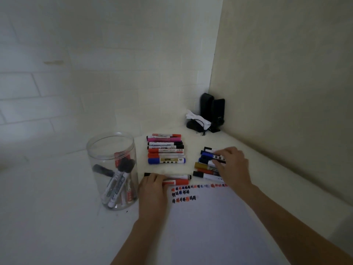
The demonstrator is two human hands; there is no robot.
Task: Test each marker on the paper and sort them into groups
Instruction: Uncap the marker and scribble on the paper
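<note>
far left there's a clear plastic jar [112,169] standing upright on the white table [57,217], no lid on it, with a handful of markers leaning inside, mostly black caps and at least one red one. just right of the jar the person's left hand [152,190] lies over two markers at the top edge of the paper [210,226]: a white marker with black ends [177,176] and, touching it on the near side, a red marker [176,182]. the fingers are curled down over the left ends of both, looks like it's gripping them, though i can't tell how tight.

behind that hand is a neat row of markers [166,149] lying side by side: red, pink, black, black, red, red, blue at the front. the paper has three short lines of test scribbles [184,193] along its top, in red, blue and black.

further right is a second pile of markers [207,165], blues, a gold one, an orange-red one, black-and-white at the front. the right hand [232,167] is down on that pile, fingertips pinching a blue marker [212,155] near the top.

way back in the corner sit two black speakers [213,109] with a white cloth [198,118] draped in front.
</note>
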